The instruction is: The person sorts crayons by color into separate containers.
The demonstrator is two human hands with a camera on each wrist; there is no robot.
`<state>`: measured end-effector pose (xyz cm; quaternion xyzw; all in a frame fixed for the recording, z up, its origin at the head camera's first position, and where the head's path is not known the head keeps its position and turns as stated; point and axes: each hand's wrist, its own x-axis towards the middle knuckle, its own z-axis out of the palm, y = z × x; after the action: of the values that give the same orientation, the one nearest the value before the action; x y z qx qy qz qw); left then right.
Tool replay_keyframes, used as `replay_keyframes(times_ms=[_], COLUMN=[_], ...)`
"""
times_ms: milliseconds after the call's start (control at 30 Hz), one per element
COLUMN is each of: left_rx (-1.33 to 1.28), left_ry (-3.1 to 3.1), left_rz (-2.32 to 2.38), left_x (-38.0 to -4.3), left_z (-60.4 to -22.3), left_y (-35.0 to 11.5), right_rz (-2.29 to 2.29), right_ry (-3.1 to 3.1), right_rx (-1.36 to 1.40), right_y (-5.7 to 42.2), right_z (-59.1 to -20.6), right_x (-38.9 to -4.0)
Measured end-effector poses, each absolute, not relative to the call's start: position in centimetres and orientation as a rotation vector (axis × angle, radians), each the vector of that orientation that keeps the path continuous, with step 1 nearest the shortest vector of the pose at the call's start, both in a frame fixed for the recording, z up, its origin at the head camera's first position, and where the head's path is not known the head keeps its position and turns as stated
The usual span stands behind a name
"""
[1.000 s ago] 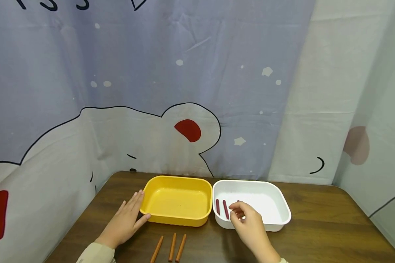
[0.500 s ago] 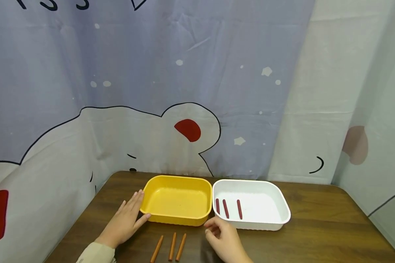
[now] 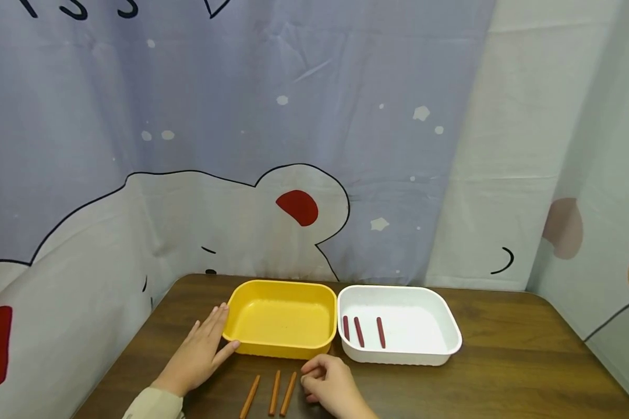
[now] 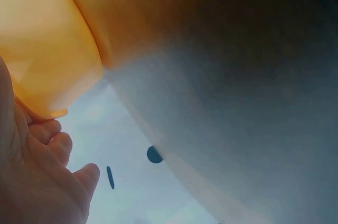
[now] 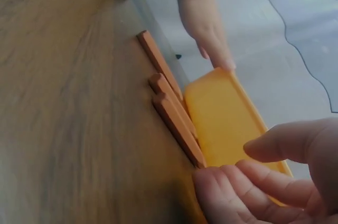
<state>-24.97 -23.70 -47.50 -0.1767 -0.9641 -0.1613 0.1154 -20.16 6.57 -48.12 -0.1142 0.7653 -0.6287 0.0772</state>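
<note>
My left hand (image 3: 198,352) lies with straight fingers against the left side of the yellow tray (image 3: 280,351); the left wrist view has its fingers at the tray's rim. On the table in front of that tray are three orange-brown sticks (image 3: 288,394) with faceted ends. Just right of the rightmost one is my right hand (image 3: 332,387), its fingers loosely bent. The right wrist view has a gap between its thumb and fingers, holding nothing, with the fingertips close to the end of the nearest stick (image 5: 179,131). Whether they touch it, I cannot tell.
A white tray (image 3: 419,326) stands right beside the yellow one, with three dark red sticks (image 3: 381,332) lying in its left half. Both trays sit near the back edge of the brown wooden table (image 3: 508,361). A printed curtain (image 3: 230,227) hangs behind.
My right hand has moved left and down from over the white tray to beside the orange-brown sticks, uncovering the third dark red stick. My left hand has stayed at the yellow tray.
</note>
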Motion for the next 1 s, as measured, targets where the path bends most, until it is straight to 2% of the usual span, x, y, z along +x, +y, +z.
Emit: replay_keyframes(times_ms=[600,1000], left_rx=[-0.517,-0.509], left_ry=[-2.829,-2.838], left_rz=[-0.466,-0.471], left_x=[-25.0,-25.1], left_z=[-47.4,-47.7], left_y=[-23.6,-23.7], right_rz=[-1.448,-1.353], right_ry=[2.776,2.781], right_rx=[-0.388,-0.314], right_y=[4.0,3.4], right_z=[-48.7,-48.5], right_x=[-21.0,-21.3])
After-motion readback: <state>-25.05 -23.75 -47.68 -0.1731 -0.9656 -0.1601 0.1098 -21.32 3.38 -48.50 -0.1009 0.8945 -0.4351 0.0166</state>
